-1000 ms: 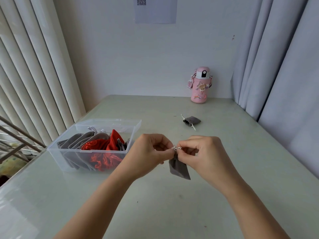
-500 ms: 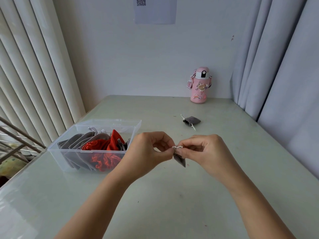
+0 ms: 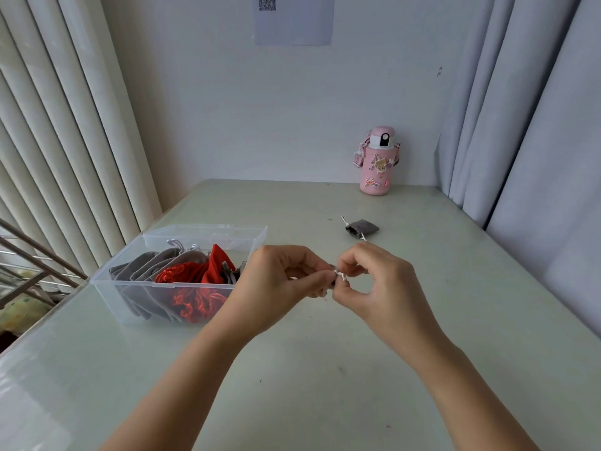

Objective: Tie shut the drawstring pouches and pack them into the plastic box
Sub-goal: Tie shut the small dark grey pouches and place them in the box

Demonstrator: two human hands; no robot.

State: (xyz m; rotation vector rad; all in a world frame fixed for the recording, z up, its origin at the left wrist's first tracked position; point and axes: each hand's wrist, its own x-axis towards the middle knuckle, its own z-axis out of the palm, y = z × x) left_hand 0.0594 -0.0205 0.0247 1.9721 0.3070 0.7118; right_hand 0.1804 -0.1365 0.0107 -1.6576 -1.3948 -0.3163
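Head view: left grip [image 3: 276, 281] and right grip [image 3: 380, 288] both pinch the white drawstring [image 3: 340, 275] over the middle of the desk [image 3: 325, 369]; its pouch hides behind them. It seems soft and light, so hold the cords. The plastic box [image 3: 130, 288] sits at nine o'clock, a grey pouch [image 3: 363, 227] at one o'clock.

Two hands, a left hand [image 3: 276, 281] and a right hand [image 3: 380, 284], one plastic box [image 3: 110, 297], one table [image 3: 325, 369]
One white drawstring [image 3: 340, 275] shows between the hands; the box holds several grey pouches [image 3: 146, 265] (too overlapped for an exact count) and at least two red pouches [image 3: 195, 278]; one loose grey pouch [image 3: 362, 228], one pink bottle [image 3: 375, 164], one paper sheet [image 3: 294, 24]
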